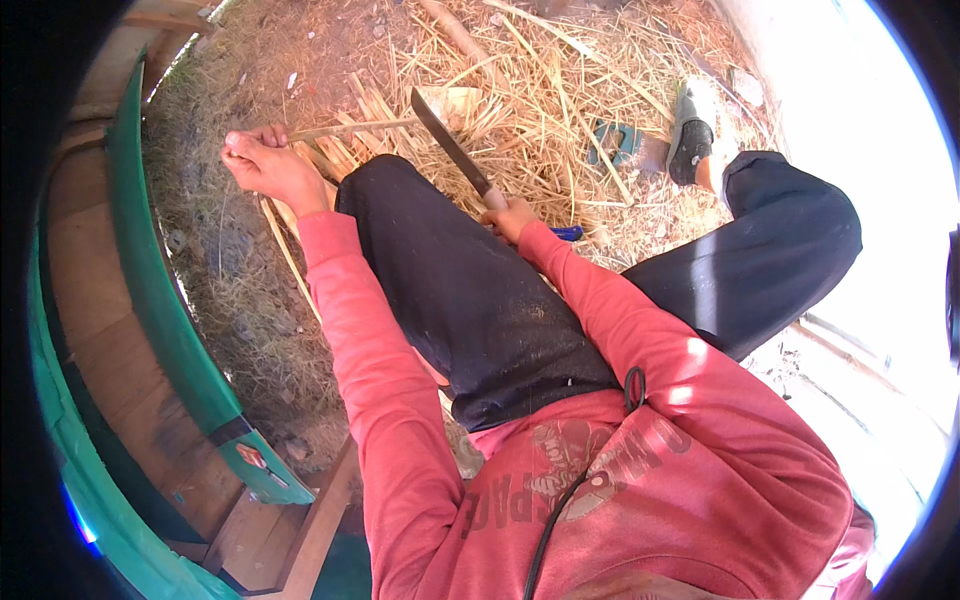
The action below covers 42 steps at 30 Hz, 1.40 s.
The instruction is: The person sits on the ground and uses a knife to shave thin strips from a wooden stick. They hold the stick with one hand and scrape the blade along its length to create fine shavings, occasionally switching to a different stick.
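My left hand (272, 168) is closed, with its fingers pinched round one end of a thin wooden strip (355, 129). The strip reaches to the right, toward the tip of a long dark blade. That blade belongs to a machete (452, 147) with a pale handle, gripped in my right hand (513, 219) beside my raised knee. The blade points up and to the left; whether it touches the strip I cannot tell. Several split wood pieces (333, 158) lie below the strip, partly hidden by my leg. A blue object (567, 233) shows next to my right wrist, its kind unclear.
Straw and wood shavings (540, 120) cover the ground ahead. A teal object (614, 144) lies near my shoe (690, 135). On the left runs a green-edged wooden structure (125, 210) beside dry grass (235, 280). A pale stick (460, 35) lies at the far side.
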Motion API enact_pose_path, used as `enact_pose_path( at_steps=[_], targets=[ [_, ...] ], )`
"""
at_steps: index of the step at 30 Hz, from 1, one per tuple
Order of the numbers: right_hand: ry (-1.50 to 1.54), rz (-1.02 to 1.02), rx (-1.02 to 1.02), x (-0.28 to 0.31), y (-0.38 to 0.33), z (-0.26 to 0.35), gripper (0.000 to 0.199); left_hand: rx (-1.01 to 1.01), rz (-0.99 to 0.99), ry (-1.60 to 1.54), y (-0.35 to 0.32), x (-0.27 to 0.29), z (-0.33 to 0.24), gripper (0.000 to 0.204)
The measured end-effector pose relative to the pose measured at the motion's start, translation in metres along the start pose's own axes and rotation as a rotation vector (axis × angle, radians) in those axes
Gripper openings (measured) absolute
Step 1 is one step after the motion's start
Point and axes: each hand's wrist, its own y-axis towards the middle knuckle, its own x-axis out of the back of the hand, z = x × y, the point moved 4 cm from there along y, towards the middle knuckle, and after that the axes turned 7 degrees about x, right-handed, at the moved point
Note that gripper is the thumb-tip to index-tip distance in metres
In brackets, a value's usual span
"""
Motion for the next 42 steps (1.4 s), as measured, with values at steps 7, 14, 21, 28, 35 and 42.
enact_pose_path(
  at_steps=[7,14,21,28,35,42],
  targets=[
    [-0.596,-0.398,0.562,-0.007,-0.029,0.041,0.029,-0.014,-0.056,0.036,0.003,0.017,0.000,0.032],
    [-0.753,-0.260,0.351,0.007,-0.025,0.035,0.029,-0.008,0.016,0.037,-0.004,0.003,-0.004,0.032],
    [-0.753,-0.352,0.555,-0.001,-0.029,0.037,0.022,-0.027,-0.008,-0.001,-0.009,-0.005,-0.006,0.032],
    [-0.763,-0.260,0.461,0.015,-0.024,0.026,0.027,-0.010,-0.036,0.017,-0.008,0.003,-0.008,0.032],
    [-0.576,-0.308,0.504,-0.004,-0.018,0.026,0.025,-0.022,-0.003,-0.004,-0.009,0.014,-0.006,0.034],
    [-0.712,-0.209,0.438,0.001,-0.020,0.030,0.028,0.040,-0.015,-0.021,-0.011,0.026,-0.003,0.031]
  ],
)
